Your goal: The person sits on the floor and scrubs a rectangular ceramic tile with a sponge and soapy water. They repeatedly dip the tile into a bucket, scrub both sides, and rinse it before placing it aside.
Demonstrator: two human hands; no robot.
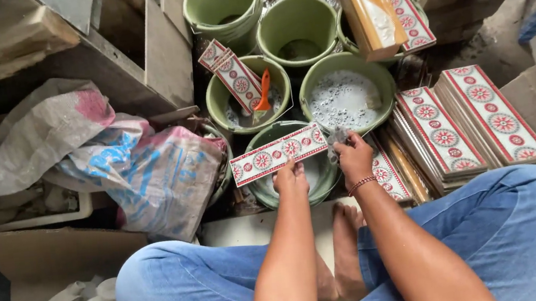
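Your left hand [291, 178] clamps the patterned tile [279, 154] flat above the green basin [322, 181], so drips fall inside, while your right hand [353, 156], beside the basin, closes on a grey rag [335, 140] touching the tile's end.

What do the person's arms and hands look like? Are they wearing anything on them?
Both arms are bare, with no sleeves and no gloves. The right hand has a thin red beaded bracelet round its wrist. The left hand wears nothing.

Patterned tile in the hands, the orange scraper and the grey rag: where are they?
patterned tile [278, 154], head view, middle of its face
orange scraper [264, 91], head view, handle
grey rag [335, 140], head view, bunched cloth
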